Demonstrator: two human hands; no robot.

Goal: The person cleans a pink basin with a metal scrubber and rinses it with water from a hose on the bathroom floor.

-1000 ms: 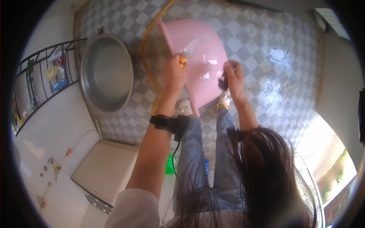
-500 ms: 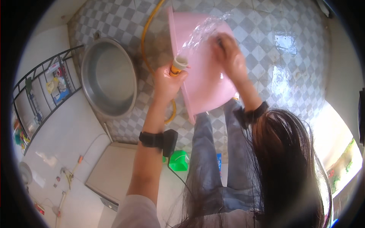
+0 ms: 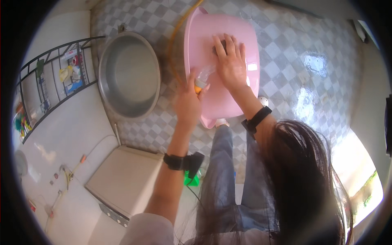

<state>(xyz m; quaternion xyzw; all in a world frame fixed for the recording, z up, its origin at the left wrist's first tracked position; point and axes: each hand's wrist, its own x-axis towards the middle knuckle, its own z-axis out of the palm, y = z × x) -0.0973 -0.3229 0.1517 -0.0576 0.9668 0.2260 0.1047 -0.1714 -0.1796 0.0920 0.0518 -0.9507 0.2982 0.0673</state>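
A pink plastic tub (image 3: pixel 237 102) lies tipped on the floor in front of my legs, its rim along the left and its outer wall facing up. My left hand (image 3: pixel 188 102) grips a yellow hose with a pale end (image 3: pixel 200 83) beside that rim, and water runs from it onto the tub. Against the tub's wall, my right hand (image 3: pixel 232 67) presses a dark scrubbing pad (image 3: pixel 220 47), fingers spread over it. The pad is mostly covered by the fingers, so its full shape is hidden.
A large round metal basin (image 3: pixel 157 77) stands left of the tub on the wet checkered tile floor (image 3: pixel 281 53). The yellow hose (image 3: pixel 176 36) runs behind the tub's rim. A black rack (image 3: pixel 61 98), a pale box-shaped appliance (image 3: pixel 124 175) and a green container (image 3: pixel 192 179) are at the left.
The tub has turned so more of its wall faces up. My left hand has lowered, with the water stream now shorter. My right hand has moved left and lies flatter on the tub.
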